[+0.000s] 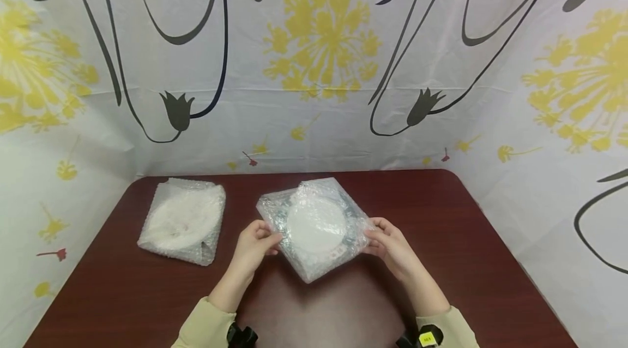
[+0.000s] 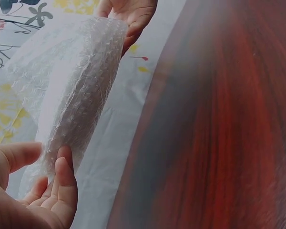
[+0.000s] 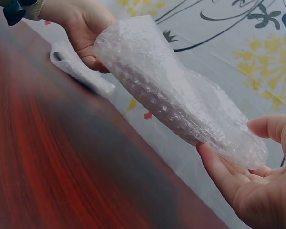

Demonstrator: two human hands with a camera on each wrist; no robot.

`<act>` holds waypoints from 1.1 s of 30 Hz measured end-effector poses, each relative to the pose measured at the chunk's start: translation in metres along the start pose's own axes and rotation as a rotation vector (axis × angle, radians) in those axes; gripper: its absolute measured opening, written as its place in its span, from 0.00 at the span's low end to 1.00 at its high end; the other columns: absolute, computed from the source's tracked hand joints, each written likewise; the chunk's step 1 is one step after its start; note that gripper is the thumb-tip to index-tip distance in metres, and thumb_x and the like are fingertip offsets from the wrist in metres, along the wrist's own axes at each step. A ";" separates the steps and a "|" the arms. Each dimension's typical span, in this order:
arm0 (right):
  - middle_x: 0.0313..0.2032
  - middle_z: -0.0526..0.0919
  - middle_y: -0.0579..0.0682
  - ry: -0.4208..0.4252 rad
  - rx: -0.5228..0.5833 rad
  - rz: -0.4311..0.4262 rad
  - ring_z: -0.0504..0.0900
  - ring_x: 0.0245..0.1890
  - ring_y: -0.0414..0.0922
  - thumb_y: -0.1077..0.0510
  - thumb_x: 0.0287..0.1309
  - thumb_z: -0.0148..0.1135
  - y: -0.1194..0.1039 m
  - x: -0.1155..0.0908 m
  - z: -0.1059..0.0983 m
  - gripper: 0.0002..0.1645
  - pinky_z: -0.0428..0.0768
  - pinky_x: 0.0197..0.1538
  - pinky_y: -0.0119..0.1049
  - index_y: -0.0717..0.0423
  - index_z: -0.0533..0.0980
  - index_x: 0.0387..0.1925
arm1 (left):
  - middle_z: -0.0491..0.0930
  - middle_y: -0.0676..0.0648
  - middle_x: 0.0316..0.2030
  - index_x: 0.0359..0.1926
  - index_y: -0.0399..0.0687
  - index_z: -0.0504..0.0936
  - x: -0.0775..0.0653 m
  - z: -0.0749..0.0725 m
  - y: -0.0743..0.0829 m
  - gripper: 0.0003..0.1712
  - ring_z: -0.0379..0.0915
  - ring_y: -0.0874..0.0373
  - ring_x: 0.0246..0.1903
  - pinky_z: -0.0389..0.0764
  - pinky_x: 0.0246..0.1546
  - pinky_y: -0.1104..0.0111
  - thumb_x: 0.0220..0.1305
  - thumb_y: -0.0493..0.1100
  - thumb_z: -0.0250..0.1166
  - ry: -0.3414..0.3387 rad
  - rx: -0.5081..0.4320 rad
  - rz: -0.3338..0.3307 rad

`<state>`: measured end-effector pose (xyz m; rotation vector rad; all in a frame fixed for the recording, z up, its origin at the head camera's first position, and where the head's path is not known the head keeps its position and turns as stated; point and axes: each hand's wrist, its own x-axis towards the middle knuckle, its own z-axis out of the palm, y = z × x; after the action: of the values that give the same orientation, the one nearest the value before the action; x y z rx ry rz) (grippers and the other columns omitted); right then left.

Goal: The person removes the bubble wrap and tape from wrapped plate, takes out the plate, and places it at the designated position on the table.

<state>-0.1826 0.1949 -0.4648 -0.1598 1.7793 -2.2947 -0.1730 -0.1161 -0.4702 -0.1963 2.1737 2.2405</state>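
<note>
A plate wrapped in bubble wrap (image 1: 316, 225) is held up off the table between both hands, a white round middle and a dark patterned rim showing through. My left hand (image 1: 255, 244) pinches its left edge, thumb on top and fingers beneath. On the opposite edge my right hand (image 1: 392, 247) grips it the same way. From the left wrist, the bubble-wrapped bundle (image 2: 76, 81) looks tilted, with the left hand (image 2: 38, 191) at its near end. The right wrist view shows the right hand (image 3: 257, 176) holding one end of the wrap (image 3: 181, 100).
Another flat round thing in bubble wrap (image 1: 183, 220) lies at the table's left. The dark red-brown table (image 1: 466, 261) reaches back to a white patterned cloth (image 1: 314, 135), which hangs behind and along both sides.
</note>
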 end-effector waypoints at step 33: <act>0.36 0.75 0.51 -0.116 -0.177 0.171 0.80 0.35 0.43 0.66 0.60 0.58 0.021 -0.003 -0.031 0.14 0.81 0.43 0.39 0.66 0.65 0.44 | 0.77 0.45 0.26 0.38 0.29 0.72 0.011 0.006 -0.037 0.12 0.76 0.57 0.24 0.82 0.30 0.60 0.55 0.28 0.66 -0.088 0.004 -0.053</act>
<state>-0.1845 0.2201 -0.4932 -0.1604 1.8581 -1.9711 -0.1809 -0.1096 -0.5077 -0.1498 2.1038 2.1730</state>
